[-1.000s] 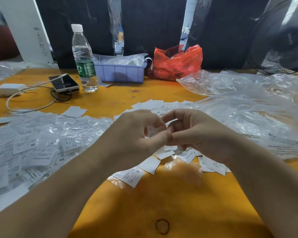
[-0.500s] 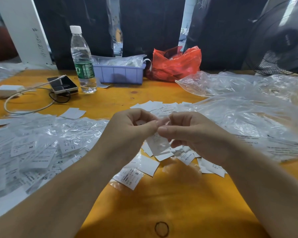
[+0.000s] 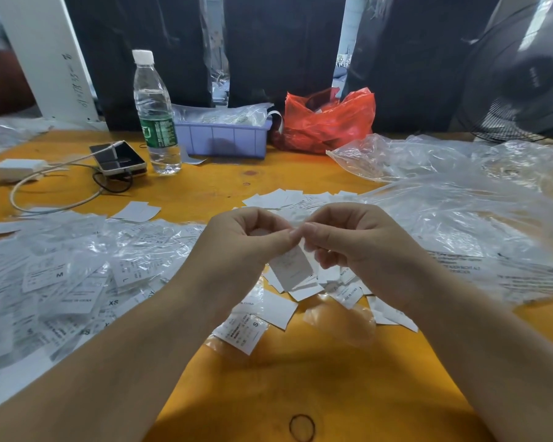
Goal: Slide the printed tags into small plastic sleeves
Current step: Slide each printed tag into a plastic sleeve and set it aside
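Observation:
My left hand and my right hand meet above the middle of the orange table. Both pinch the top of one white printed tag, which hangs down between them inside a thin clear sleeve. Loose tags lie scattered on the table under my hands. A tag marked S in its sleeve lies just in front of my left wrist. One empty sleeve rests near my right wrist.
A heap of sleeved tags covers the left side. Large clear plastic bags spread at the right. Behind stand a water bottle, a phone with cable, a lilac tray, a red bag and a fan. A rubber band lies near the front edge.
A second ago the tag was hidden between my hands. Now it hangs below my fingertips, and my hands have lifted slightly.

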